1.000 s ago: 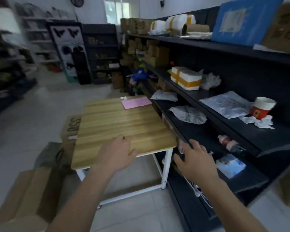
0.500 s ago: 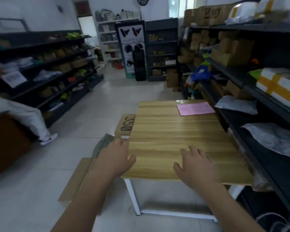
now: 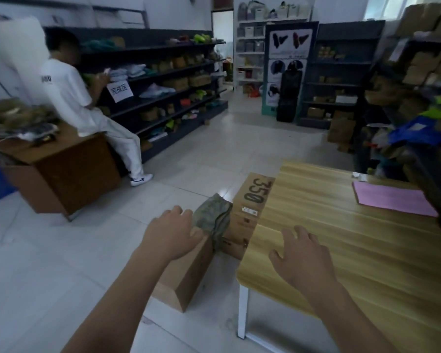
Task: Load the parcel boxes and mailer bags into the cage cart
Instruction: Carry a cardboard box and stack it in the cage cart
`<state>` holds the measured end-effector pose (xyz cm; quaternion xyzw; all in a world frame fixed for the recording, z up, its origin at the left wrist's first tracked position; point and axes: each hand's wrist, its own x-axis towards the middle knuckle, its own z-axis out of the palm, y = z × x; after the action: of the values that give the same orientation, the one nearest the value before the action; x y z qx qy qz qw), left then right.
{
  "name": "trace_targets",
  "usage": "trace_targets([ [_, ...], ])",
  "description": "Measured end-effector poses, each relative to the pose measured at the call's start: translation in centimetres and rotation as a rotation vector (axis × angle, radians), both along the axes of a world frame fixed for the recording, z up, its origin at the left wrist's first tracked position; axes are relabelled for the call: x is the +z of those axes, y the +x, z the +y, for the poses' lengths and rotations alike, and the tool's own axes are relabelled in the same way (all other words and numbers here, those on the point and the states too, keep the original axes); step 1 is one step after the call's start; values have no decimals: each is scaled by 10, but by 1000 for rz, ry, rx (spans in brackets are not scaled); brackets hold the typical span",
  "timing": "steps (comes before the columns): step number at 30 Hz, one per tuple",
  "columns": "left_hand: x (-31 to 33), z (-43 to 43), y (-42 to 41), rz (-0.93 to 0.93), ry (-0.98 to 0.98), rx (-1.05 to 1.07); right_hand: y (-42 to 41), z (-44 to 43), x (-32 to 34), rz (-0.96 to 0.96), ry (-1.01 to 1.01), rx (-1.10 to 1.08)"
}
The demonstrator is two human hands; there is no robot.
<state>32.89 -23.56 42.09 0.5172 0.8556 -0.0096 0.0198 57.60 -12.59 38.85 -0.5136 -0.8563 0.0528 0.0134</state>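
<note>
A brown cardboard box (image 3: 186, 273) lies on the floor left of the wooden table (image 3: 354, 250). Behind it stands a box printed "350" (image 3: 250, 210), and a grey-green mailer bag (image 3: 213, 217) is draped between the two. My left hand (image 3: 172, 231) hovers over the near box, fingers relaxed and holding nothing. Over the table's left part my right hand (image 3: 303, 258) floats with fingers spread and empty. No cage cart is in view.
A pink sheet (image 3: 392, 198) lies on the table. A person in white (image 3: 87, 108) leans on a brown counter (image 3: 61, 169) at the left, facing dark shelves (image 3: 163, 87). More shelves with boxes stand at the right (image 3: 418, 98) and back (image 3: 339, 72). Tiled floor spreads between.
My view has swung left, away from the right-hand shelves toward the open floor. Both hands have shifted left with it; the left one now hangs over the floor box instead of the table.
</note>
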Motion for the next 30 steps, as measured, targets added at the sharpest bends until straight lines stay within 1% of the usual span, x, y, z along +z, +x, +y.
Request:
trace_targets([
  [4,-13,9,-55,-11,-9,-10,-62,5,-7,0,24,13],
  [8,-26,20,-130,-10,-5,-40,-140,9,-15,86,50,3],
  [10,-30,25,-171,-15,4,-68,-183,10,-18,96,64,-24],
  [13,-28,28,-234,-23,24,-91,-248,9,-17,106,55,-51],
  [16,-23,27,-293,-27,9,-90,-306,5,-11,173,36,-61],
  [19,-18,31,-346,-21,19,-91,-356,8,-4,223,63,-73],
  [25,-23,44,-425,-12,-11,-110,-416,21,-2,222,77,-115],
  [30,-30,63,-468,-31,-17,-120,-445,36,-12,228,23,-147],
])
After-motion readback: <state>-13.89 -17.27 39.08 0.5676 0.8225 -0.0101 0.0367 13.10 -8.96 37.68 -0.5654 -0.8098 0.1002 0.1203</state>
